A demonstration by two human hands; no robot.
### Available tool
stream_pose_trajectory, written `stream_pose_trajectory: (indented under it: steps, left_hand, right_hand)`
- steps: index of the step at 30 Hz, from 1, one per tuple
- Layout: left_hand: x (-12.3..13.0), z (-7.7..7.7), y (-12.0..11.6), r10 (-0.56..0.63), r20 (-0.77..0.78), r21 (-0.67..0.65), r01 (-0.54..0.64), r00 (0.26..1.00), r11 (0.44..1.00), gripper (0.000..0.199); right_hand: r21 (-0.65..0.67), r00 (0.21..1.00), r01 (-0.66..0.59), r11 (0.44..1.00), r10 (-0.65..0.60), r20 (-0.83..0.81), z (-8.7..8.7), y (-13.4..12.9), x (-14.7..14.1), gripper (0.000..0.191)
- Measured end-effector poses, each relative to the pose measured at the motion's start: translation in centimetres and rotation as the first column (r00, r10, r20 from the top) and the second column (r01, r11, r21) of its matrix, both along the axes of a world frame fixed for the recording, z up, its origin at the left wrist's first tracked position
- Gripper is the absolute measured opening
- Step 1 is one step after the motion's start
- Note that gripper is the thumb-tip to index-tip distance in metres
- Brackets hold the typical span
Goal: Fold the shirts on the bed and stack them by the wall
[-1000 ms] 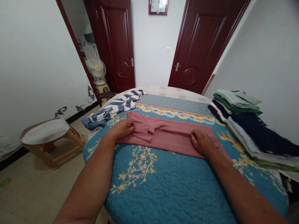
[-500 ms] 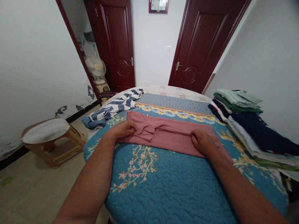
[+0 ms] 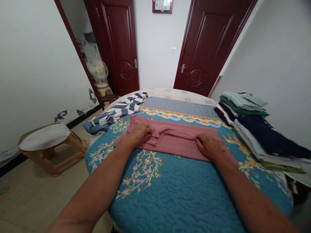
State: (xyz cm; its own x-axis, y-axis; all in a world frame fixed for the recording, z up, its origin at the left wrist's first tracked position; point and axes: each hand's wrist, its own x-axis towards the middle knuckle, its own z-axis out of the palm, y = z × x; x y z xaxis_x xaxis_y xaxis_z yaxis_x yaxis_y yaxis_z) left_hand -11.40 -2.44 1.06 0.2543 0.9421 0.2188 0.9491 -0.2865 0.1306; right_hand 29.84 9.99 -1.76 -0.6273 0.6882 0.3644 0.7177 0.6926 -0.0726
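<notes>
A pink garment (image 3: 175, 147) lies folded into a long strip across the blue flowered quilt (image 3: 189, 187), its upper layer bunched toward the left. My left hand (image 3: 141, 133) is closed on the cloth near the bunched part. My right hand (image 3: 206, 145) pinches the garment's upper layer toward the right end. Part of the cloth is hidden under both hands.
Stacked folded clothes (image 3: 264, 132) sit at the table's right side. A crumpled blue-and-white garment (image 3: 119, 111) lies at the back left. A plastic stool (image 3: 46, 137) stands on the floor at left, and a fan (image 3: 98, 69) beyond it.
My left hand has moved right, from the garment's left end to its bunched part. A pink flap now spreads out at the lower left. My right hand keeps its hold.
</notes>
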Motion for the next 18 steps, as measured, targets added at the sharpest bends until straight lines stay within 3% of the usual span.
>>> stream_pose_trajectory:
  steps: [4,8,12,18]
  left_hand:
    - [0.1,-0.7,0.7,0.075,0.111,0.072,-0.083,0.991,0.994,0.017]
    - [0.3,-0.2,0.3,0.147,0.251,0.029,-0.160,0.957,0.987,0.021]
    - [0.7,0.6,-0.3,0.199,0.283,-0.081,-0.183,0.938,0.980,0.019]
    - [0.5,0.4,-0.4,0.187,0.300,-0.079,-0.171,0.935,0.982,0.024]
  right_hand:
    - [0.015,0.997,-0.036,0.999,0.036,-0.061,0.0,0.0,0.2,0.023]
    - [0.069,0.984,-0.048,0.996,0.059,-0.168,0.6,-1.1,-1.3,0.025]
    - [0.052,0.968,-0.189,0.981,0.195,-0.160,1.6,-3.5,-6.3,0.032]
    - [0.046,0.896,-0.427,0.903,0.429,-0.116,1.6,-5.7,-15.6,0.042]
